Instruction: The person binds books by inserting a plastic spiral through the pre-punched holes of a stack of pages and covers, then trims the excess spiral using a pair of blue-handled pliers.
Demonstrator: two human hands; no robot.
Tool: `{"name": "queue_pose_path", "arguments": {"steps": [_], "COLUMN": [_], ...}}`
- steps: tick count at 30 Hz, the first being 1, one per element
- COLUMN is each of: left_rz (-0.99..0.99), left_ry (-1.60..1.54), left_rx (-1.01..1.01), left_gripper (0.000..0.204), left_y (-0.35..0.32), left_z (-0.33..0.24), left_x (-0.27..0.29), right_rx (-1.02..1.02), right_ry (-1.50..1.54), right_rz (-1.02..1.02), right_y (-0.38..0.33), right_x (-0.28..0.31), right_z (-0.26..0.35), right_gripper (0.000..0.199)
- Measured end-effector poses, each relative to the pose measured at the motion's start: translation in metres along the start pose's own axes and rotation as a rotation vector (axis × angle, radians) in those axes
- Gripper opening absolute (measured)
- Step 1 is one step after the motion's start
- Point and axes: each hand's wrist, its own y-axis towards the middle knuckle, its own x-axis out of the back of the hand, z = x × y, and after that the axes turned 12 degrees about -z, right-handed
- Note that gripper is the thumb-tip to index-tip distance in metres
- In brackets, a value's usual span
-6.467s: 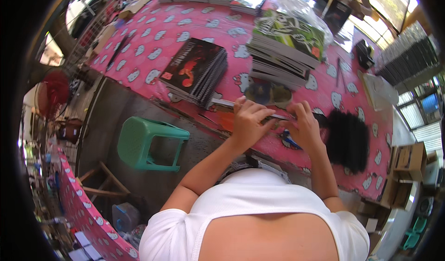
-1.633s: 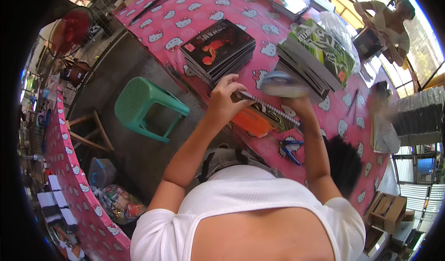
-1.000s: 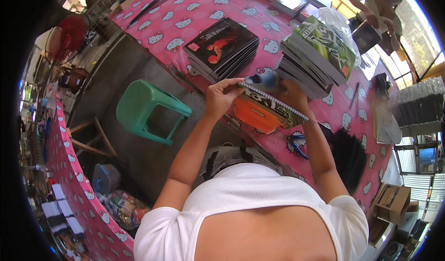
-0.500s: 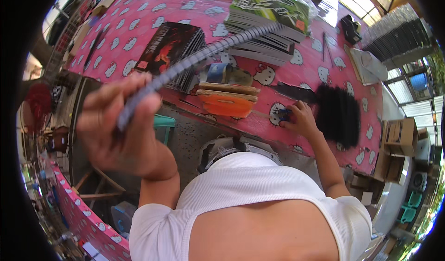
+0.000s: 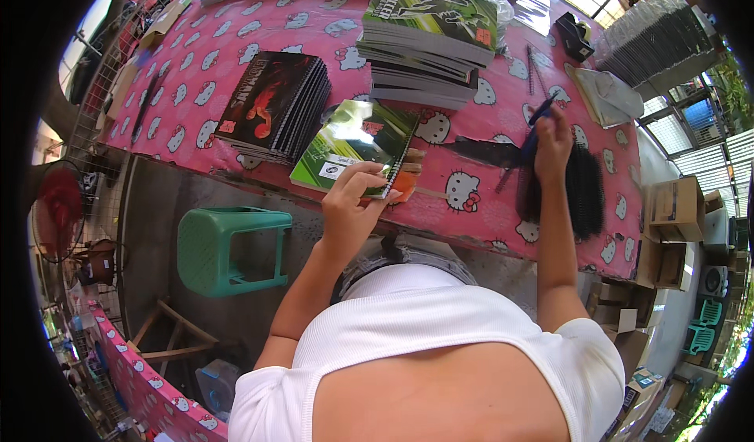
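A green spiral-bound notebook (image 5: 357, 142) lies at the near edge of a pink patterned table (image 5: 236, 41), on top of an orange one (image 5: 403, 184). My left hand (image 5: 353, 198) rests on its near corner, fingers pressing the cover. My right hand (image 5: 552, 132) is out to the right, holding a blue tool (image 5: 536, 120) over a heap of black spiral coils (image 5: 577, 190).
A stack of black-and-red notebooks (image 5: 275, 104) lies left of the green one. A taller stack with green covers (image 5: 428, 37) stands behind. A green plastic stool (image 5: 224, 249) is below the table's edge. Cardboard boxes (image 5: 675, 210) sit at the right.
My left hand swung the green notebook up and over, then laid it flat on the table's near edge. My right hand moved right to the black coils and picked up the blue tool.
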Motion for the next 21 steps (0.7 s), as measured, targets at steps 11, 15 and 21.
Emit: {"name": "queue_pose_path", "arguments": {"steps": [11,15,21], "left_rz": [-0.121,-0.133,-0.194], "left_ry": [-0.066,-0.020,-0.095], "left_rx": [-0.061,-0.060,0.025], "left_gripper": [0.016,0.018,0.022], "left_y": [-0.003,0.000,-0.004], "left_z": [-0.001,-0.007,-0.001], "left_x": [-0.007,-0.007,-0.008], "right_rx": [0.589,0.292,0.419], "right_ry": [-0.564,-0.498,-0.545], "right_rz": [0.560,0.747,0.766], "right_y": [-0.077,-0.140,-0.140], "right_x": [-0.057,-0.094,-0.103], "right_z": [0.082,0.093,0.090], "right_gripper": [0.049,0.045,0.044]}}
